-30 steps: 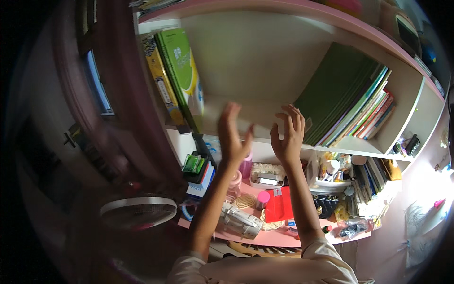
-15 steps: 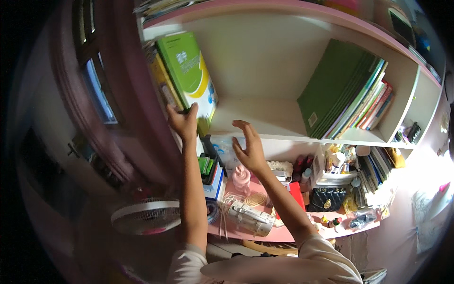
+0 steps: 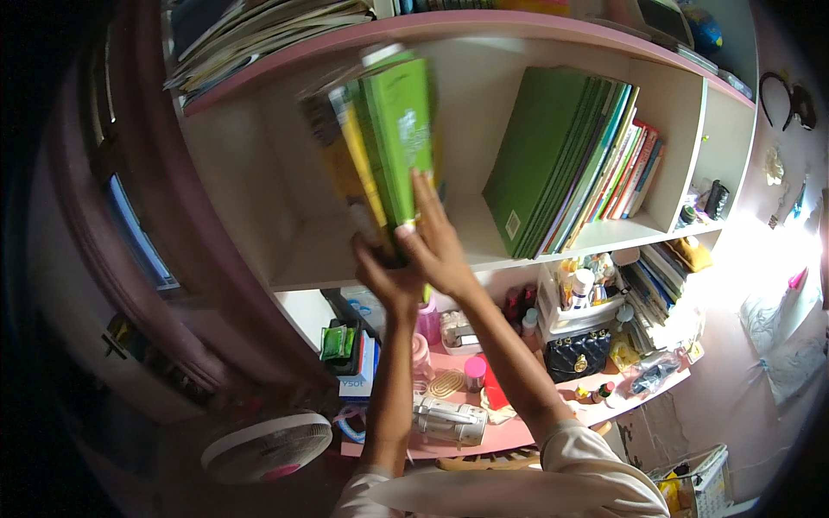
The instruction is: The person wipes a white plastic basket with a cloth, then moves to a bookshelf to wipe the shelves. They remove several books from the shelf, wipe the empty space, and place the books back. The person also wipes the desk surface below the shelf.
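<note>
Between both hands I hold a stack of books, upright and slightly tilted, with green and yellow spines and a green cover facing right. My left hand grips the stack low down, its fingers wrapped around the bottom part. My right hand presses against the green cover from the right, thumb toward the spines. The stack is in front of the white shelf compartment and is smeared by motion. Further right in that compartment, a row of green folders leans, with thinner colourful books beside it.
Papers lie piled on the shelf above. Below, a pink desk carries a white cylindrical device, a black quilted bag and a white organizer. A fan stands at the lower left.
The books have moved right, away from the compartment's left wall, in my left hand. My right hand has come up and now presses on the green cover. The view has shifted.
</note>
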The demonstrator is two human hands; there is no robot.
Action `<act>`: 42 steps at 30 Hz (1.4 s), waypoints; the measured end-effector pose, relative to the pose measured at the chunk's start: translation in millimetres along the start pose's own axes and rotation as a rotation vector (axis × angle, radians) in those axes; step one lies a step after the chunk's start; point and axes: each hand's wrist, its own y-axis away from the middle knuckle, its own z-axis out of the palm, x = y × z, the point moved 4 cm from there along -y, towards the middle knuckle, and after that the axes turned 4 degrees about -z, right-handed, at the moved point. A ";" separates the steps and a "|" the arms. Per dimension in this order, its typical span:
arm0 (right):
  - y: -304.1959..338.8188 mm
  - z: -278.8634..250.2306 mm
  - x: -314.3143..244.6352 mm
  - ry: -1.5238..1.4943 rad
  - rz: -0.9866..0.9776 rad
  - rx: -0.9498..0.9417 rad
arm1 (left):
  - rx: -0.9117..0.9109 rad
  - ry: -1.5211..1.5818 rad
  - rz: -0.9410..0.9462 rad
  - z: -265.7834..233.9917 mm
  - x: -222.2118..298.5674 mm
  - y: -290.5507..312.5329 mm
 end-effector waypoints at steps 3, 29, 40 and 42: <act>-6.1 -55.4 22.5 0.056 0.050 0.051 | -0.082 0.005 -0.085 61.3 8.0 10.5; 14.5 -97.8 -34.6 0.790 -0.220 0.433 | -0.453 -0.024 0.195 128.0 6.8 60.5; 264.7 -125.7 -78.8 0.832 0.247 0.062 | -0.579 -0.092 0.193 51.7 -0.5 120.1; 321.2 -132.9 -97.2 0.801 0.430 0.057 | -0.600 -0.019 0.065 22.0 4.4 131.5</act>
